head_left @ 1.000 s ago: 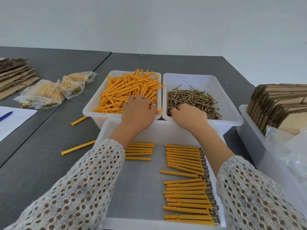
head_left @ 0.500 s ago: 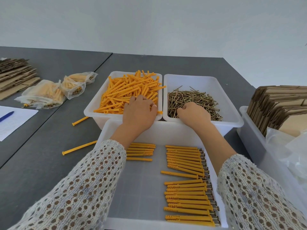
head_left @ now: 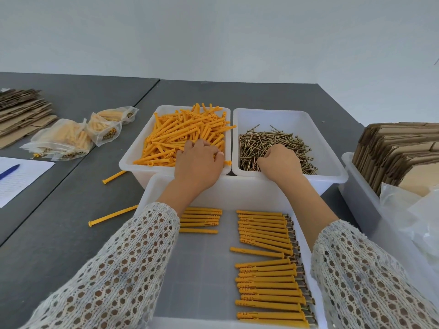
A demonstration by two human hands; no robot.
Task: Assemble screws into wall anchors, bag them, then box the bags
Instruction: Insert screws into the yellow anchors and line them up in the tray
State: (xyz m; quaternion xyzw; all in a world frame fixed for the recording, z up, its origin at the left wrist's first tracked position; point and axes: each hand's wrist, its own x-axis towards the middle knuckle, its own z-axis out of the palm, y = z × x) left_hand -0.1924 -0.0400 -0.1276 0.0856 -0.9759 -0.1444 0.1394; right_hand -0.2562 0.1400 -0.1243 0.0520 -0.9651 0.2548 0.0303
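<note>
My left hand (head_left: 198,162) lies in the white bin (head_left: 133,162) of loose orange wall anchors (head_left: 185,131), fingers curled down into the pile. In the neighbouring bin (head_left: 332,167), my right hand (head_left: 280,165) curls its fingers into the brass screws (head_left: 273,141). Both sets of fingertips are hidden by the backs of the hands. The near tray (head_left: 237,193) holds rows of anchors with screws in them (head_left: 268,290) on the right and a short row of anchors (head_left: 202,219) on the left.
Filled clear bags (head_left: 66,141) lie at the left beside flat cardboard (head_left: 21,112), a sheet of paper (head_left: 21,186) and a blue pen (head_left: 9,170). Two loose anchors (head_left: 111,214) lie on the grey table. A bin of folded boxes (head_left: 399,150) and empty bags (head_left: 415,214) stands at the right.
My right hand has pushed a little farther into the screw pile. My left hand has stayed on the anchors, its fingers shifting slightly.
</note>
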